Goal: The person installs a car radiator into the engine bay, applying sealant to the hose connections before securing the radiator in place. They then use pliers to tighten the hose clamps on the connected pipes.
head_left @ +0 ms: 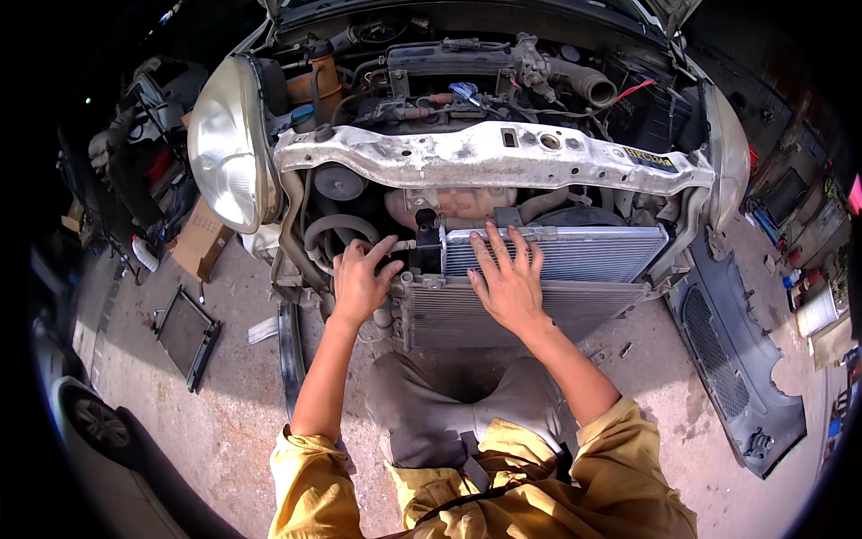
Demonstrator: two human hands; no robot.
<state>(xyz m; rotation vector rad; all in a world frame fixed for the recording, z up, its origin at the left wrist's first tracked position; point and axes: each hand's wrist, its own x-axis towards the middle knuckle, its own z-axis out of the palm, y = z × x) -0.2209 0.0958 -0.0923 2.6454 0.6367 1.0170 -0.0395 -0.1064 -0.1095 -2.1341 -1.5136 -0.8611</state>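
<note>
My right hand rests with spread fingers on the upper part of a radiator with bright metal fins, its fingertips reaching the top edge. In front of the radiator, nearer to me, stands a darker finned condenser. My left hand is beside the radiator's left end, with thumb and index finger apart. Its index fingertip reaches a short metal pipe beside the black end tank. A curved black hose runs just behind this hand. Some of the left fingertips are hidden.
A scuffed white crossmember spans the car's front above the radiator, between two headlights. The removed bumper lies on the right floor. A framed finned panel and a cardboard box lie left. Another car stands lower left.
</note>
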